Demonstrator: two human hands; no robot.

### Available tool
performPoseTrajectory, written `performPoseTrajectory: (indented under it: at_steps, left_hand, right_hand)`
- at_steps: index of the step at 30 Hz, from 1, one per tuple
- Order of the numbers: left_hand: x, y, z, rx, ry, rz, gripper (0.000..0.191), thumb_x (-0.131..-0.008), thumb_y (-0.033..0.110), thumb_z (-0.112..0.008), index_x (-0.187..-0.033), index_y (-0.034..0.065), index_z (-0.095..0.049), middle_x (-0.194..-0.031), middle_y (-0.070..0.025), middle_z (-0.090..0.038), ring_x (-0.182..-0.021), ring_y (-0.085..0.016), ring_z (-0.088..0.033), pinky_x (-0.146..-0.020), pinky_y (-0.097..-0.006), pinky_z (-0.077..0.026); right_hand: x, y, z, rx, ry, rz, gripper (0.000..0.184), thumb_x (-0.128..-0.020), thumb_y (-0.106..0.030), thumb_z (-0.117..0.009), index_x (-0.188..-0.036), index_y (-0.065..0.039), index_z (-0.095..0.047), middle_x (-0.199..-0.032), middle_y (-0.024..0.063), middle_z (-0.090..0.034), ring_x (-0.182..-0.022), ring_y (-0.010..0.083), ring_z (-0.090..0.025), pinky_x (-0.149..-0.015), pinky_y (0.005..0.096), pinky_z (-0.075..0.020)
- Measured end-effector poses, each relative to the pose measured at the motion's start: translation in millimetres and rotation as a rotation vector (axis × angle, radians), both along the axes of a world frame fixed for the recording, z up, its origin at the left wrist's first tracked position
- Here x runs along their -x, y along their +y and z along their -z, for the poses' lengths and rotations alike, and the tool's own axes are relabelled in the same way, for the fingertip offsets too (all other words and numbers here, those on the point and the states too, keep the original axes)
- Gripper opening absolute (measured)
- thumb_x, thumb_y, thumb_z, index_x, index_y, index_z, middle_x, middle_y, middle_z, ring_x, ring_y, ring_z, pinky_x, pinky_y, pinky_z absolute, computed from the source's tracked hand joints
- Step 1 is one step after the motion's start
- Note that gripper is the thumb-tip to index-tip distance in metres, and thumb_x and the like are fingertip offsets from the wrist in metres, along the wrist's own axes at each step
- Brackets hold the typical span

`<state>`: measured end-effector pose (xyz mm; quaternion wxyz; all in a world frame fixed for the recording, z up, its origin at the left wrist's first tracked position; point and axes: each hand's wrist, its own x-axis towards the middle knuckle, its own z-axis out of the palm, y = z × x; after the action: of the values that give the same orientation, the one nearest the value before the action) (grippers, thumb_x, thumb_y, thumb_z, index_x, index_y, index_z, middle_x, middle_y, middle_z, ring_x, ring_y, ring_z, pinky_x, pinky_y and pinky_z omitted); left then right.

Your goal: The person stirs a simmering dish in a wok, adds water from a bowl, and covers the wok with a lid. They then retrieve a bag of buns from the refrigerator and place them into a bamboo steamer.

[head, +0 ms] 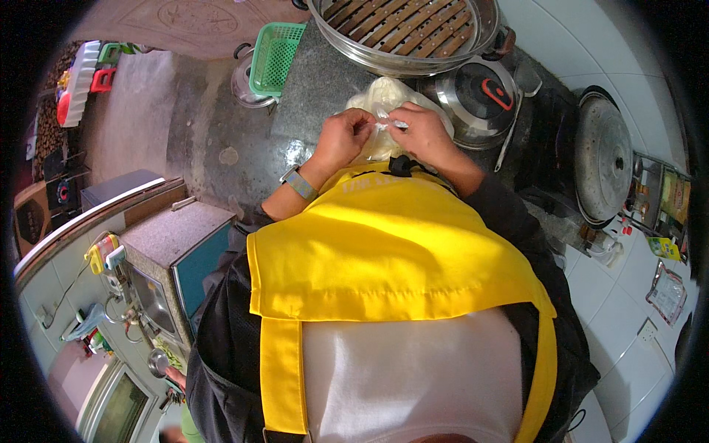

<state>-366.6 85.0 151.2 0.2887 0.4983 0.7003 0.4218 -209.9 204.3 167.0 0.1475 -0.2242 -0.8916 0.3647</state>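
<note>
A clear plastic bag (386,91) with pale, cream-coloured contents rests on the dark stone countertop (310,94), close against the front of the yellow apron (388,243). My left hand (344,135) pinches the gathered, twisted neck of the bag from the left, thumb and fingertips together. On the other side my right hand (419,130) grips the same neck, with a bit of plastic showing between its fingers. Both hands are close together above the bag. A watch is on my left wrist. What exactly the bag contains cannot be told.
Beyond the bag stands a large metal steamer (410,61) with wooden slats. A lidded pan (471,105) and a long-handled utensil (509,133) lie to the right, near a big wok lid (604,158). A green plastic basket (274,58) is at the left edge. Another person's hand (176,376) shows at lower left.
</note>
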Motion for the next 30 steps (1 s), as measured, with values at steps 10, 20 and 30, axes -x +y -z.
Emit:
performPoseTrajectory:
  at_steps: [10,20,30]
  left_hand:
    - [-0.2,-2.5,6.6,-0.025,-0.075,0.054,0.011,-0.079,0.008,-0.068,-0.087,0.0014,-0.065,-0.075,-0.012,-0.064,-0.062,-0.021,-0.061,-0.06,-0.0298,-0.049]
    - [-3.9,-9.3,10.2,-0.005,-0.4,-0.018,0.009,-0.08,0.004,-0.067,-0.087,-0.0011,-0.065,-0.079,-0.0027,-0.064,-0.075,-0.008,-0.058,-0.068,-0.0238,-0.047]
    - [-8.8,-11.8,1.0,0.046,-0.475,-0.007,0.013,-0.081,0.001,-0.064,-0.095,-0.001,-0.063,-0.078,-0.001,-0.061,-0.069,-0.006,-0.052,-0.064,-0.0223,-0.046]
  right_hand:
    - [-2.7,-3.9,-20.8,-0.475,0.249,-0.207,0.014,-0.065,-0.004,-0.064,-0.077,-0.007,-0.058,-0.075,0.0071,-0.051,-0.068,0.0283,-0.057,-0.061,0.0372,-0.0457]
    - [-9.6,-12.7,-9.7,0.372,0.075,-0.023,0.019,-0.077,-0.004,-0.063,-0.096,-0.001,-0.062,-0.082,0.0086,-0.065,-0.074,0.019,-0.064,-0.066,0.0289,-0.0495]
    - [-0.1,-8.7,-7.0,0.379,-0.112,0.022,0.017,-0.08,-0.013,-0.066,-0.093,-0.002,-0.062,-0.08,0.0126,-0.067,-0.073,0.0237,-0.067,-0.065,0.0326,-0.0515]
